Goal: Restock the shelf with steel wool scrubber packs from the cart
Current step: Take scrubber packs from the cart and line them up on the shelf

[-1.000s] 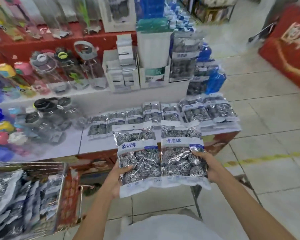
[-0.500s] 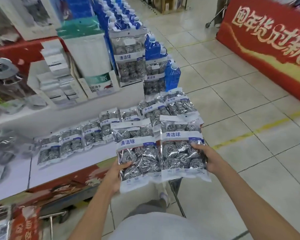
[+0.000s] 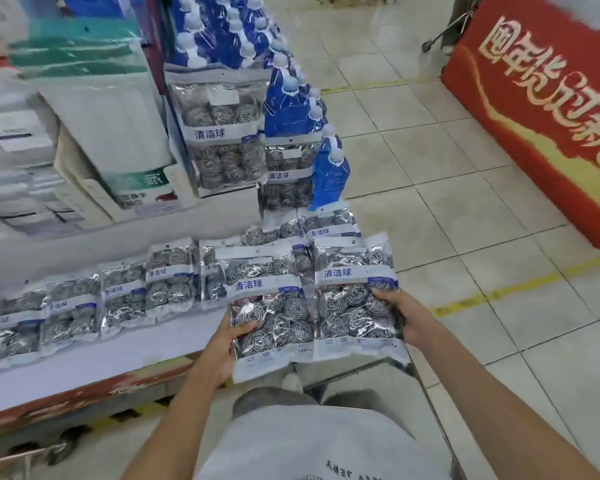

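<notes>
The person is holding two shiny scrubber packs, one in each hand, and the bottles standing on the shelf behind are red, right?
Not quite. The head view shows the bottles are blue, not red. The rest holds: the left hand holds the left scrubber pack and the right hand holds the right scrubber pack.

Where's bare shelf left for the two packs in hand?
Bare white strip of the lower shelf runs between the row of laid packs and the red front edge. Crowded at the right end, where packs overlap under the held packs.
</notes>
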{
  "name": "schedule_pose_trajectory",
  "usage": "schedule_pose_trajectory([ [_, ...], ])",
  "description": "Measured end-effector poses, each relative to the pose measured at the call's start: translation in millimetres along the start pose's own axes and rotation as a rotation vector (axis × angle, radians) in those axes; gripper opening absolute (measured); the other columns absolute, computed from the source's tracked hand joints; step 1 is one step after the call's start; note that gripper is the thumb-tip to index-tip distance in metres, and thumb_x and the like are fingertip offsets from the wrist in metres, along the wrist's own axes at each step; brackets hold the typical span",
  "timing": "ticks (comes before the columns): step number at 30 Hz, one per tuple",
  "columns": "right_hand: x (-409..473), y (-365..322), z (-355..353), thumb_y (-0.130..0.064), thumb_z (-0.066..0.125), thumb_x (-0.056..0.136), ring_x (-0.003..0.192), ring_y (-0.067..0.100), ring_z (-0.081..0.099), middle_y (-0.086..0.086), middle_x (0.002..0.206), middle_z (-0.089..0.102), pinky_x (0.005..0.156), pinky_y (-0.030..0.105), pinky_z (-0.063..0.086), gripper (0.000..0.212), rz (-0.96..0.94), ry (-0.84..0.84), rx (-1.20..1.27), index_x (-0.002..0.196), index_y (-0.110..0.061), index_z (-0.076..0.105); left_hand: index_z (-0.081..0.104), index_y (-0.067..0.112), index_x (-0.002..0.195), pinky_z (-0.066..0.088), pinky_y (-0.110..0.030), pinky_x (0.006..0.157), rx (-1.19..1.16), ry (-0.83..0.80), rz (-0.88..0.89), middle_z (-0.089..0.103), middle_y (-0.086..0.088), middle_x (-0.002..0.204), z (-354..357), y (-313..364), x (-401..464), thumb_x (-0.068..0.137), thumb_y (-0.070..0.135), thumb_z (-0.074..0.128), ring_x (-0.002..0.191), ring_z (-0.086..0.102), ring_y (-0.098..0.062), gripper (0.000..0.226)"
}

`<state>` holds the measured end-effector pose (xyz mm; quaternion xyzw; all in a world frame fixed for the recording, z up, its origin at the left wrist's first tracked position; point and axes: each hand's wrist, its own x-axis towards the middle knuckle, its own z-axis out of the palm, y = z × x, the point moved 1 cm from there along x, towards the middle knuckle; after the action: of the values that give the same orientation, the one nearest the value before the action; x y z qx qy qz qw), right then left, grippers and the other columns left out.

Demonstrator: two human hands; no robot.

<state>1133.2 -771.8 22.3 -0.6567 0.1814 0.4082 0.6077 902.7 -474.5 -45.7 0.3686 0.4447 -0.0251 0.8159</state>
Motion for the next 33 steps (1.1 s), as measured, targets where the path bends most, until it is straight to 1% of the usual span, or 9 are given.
schedule_pose_trajectory([
  [6,60,-50,5,-0.006,0.076,0.089,0.077,0.033,0.078,0.019,0.102,0.078,0.056,0.037,0.062,0.033,0.078,-0.039,-0.028,0.120,-0.003,0.065,0.025,0.038,0.161,0.050,-0.037,0.078,0.029,0.062,-0.020,0.055,-0.003,0.145,38,25,43,0.073,0.007,0.084,0.111,0.063,-0.020,0.110],
  [8,81,-65,8,-0.007,0.075,0.090,0.070,0.027,0.077,0.015,0.090,0.079,0.053,0.033,0.060,0.025,0.099,-0.058,-0.081,0.113,-0.006,0.066,0.022,0.039,0.162,0.050,-0.045,0.097,0.026,0.086,-0.025,0.041,-0.005,0.160,48,30,57,0.071,0.010,0.085,0.126,0.057,-0.025,0.115],
  [11,116,-90,13,-0.010,0.075,0.091,0.039,0.005,0.059,-0.007,0.051,0.065,0.037,0.019,0.044,0.018,0.112,-0.076,-0.162,0.101,-0.013,0.061,0.018,0.041,0.163,0.029,-0.053,0.121,0.068,0.120,-0.032,0.025,0.001,0.168,62,40,76,0.073,0.019,0.087,0.141,0.037,-0.024,0.116],
  [16,170,-121,23,-0.005,0.074,0.091,0.047,0.011,0.065,0.002,0.065,0.073,0.043,0.023,0.051,0.033,0.139,-0.117,-0.283,0.121,-0.004,0.060,0.017,0.030,0.165,0.025,-0.059,0.123,0.045,0.230,-0.055,0.023,-0.005,0.170,80,49,108,0.068,0.021,0.088,0.151,0.028,-0.032,0.120],
  [20,205,-137,25,-0.005,0.075,0.089,0.043,0.010,0.062,-0.001,0.058,0.069,0.039,0.021,0.048,0.022,0.170,-0.142,-0.324,0.104,-0.009,0.061,0.023,0.030,0.163,0.034,-0.062,0.118,0.022,0.279,-0.095,0.035,-0.013,0.164,91,52,130,0.069,0.020,0.089,0.145,0.039,-0.039,0.116],
  [26,244,-142,24,-0.008,0.077,0.089,0.065,0.014,0.075,0.000,0.080,0.079,0.050,0.025,0.056,0.032,0.169,-0.116,-0.411,0.116,-0.019,0.064,0.016,0.038,0.164,0.019,-0.066,0.122,-0.001,0.291,-0.150,0.004,-0.010,0.173,94,49,154,0.067,0.025,0.089,0.156,0.010,-0.042,0.122],
  [29,256,-133,20,-0.011,0.077,0.089,0.091,0.022,0.074,0.006,0.108,0.077,0.068,0.030,0.057,0.042,0.107,-0.098,-0.473,0.129,-0.017,0.063,0.015,0.037,0.164,0.024,-0.058,0.121,0.039,0.313,-0.145,0.019,-0.004,0.170,96,49,165,0.077,0.017,0.088,0.152,0.025,-0.035,0.115],
  [31,258,-127,17,-0.011,0.077,0.090,0.088,0.018,0.069,0.006,0.109,0.074,0.071,0.030,0.051,0.044,0.068,-0.068,-0.500,0.131,-0.013,0.063,0.025,0.028,0.162,0.045,-0.044,0.101,0.069,0.353,-0.115,0.044,-0.002,0.152,95,49,167,0.079,0.016,0.087,0.128,0.052,-0.027,0.105],
  [33,260,-122,11,-0.012,0.077,0.091,0.075,0.016,0.064,0.003,0.096,0.071,0.063,0.028,0.049,0.043,0.064,-0.014,-0.495,0.131,-0.011,0.063,0.038,0.021,0.155,0.048,-0.034,0.085,0.108,0.373,-0.071,0.057,-0.006,0.139,94,50,167,0.077,0.017,0.087,0.112,0.060,-0.022,0.092],
])
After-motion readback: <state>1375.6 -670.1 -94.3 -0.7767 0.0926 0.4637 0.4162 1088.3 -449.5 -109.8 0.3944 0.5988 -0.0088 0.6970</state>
